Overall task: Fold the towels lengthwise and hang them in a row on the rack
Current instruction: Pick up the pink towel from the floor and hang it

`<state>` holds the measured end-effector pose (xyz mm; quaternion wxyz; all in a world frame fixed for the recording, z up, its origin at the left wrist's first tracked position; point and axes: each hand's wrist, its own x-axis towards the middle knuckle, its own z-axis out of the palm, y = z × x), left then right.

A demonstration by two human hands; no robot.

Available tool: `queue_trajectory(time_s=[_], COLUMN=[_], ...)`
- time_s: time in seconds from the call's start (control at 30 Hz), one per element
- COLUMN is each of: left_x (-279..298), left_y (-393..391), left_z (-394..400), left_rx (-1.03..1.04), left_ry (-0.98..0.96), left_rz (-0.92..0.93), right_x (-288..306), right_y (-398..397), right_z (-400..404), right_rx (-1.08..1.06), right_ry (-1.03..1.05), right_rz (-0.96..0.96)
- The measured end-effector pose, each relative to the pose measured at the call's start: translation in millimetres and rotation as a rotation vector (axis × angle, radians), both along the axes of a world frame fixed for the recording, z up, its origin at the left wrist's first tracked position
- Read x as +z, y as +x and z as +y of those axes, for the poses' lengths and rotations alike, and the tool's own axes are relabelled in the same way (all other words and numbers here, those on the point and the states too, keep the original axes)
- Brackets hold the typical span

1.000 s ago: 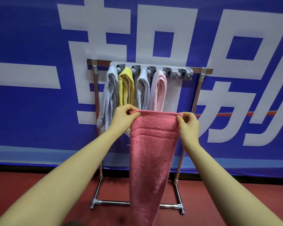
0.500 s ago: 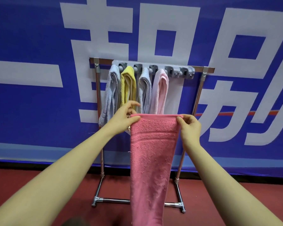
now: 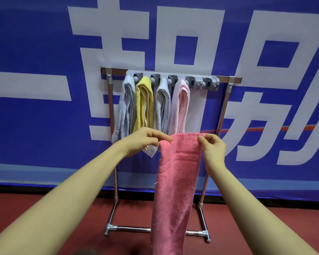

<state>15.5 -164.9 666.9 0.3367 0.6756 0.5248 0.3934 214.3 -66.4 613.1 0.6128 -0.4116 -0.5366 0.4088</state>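
Observation:
A deep pink towel (image 3: pixel 175 181) hangs long and narrow in front of the rack (image 3: pixel 226 100). My right hand (image 3: pixel 213 148) pinches its top right corner. My left hand (image 3: pixel 145 140) reaches in from the left with fingers stretched out, and its fingertips touch the sagging top left corner. On the rack's grey clip bar (image 3: pixel 180 76) hang a pale blue towel (image 3: pixel 125 107), a yellow towel (image 3: pixel 145 102), a grey-blue towel (image 3: pixel 162 105) and a pale pink towel (image 3: pixel 180 103), side by side. The two clips at the bar's right end (image 3: pixel 203 83) hold nothing.
The rack stands on a red floor (image 3: pixel 265 227) against a blue banner wall with large white characters (image 3: pixel 44 126). Its metal base bars (image 3: pixel 129 229) lie low in front, partly hidden by the pink towel.
My left hand has loosened its grip and straightened its fingers. The towel's top left corner has sagged inward and the top edge has narrowed. My right hand keeps its pinch.

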Motion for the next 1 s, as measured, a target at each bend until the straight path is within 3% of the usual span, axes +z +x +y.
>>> queue_trajectory(time_s=[0.13,0.37,0.63,1.0], left_x=[2.4,3.9,-4.2,-4.9], left_y=[3.2,17.5,32.9,41.4], left_z=[2.2,10.0,21.8,29.4], left_rx=[-0.102,0.071,0.132,0.143], left_ry=[-0.041,0.079,0.271,0.331], left_rz=[-0.034,-0.044,-0.007,-0.059], right_x=[-0.6,0.7,6.3,20.0], right_y=[1.5,2.1,-5.7,-9.6], right_z=[-1.5,-7.0,-16.4,-30.6], right_rx=[0.043,0.155,0.278,0.500], right_ry=[-0.001,0.001,0.001,-0.125], right_rz=[-0.004,0.017,0.040,0.195])
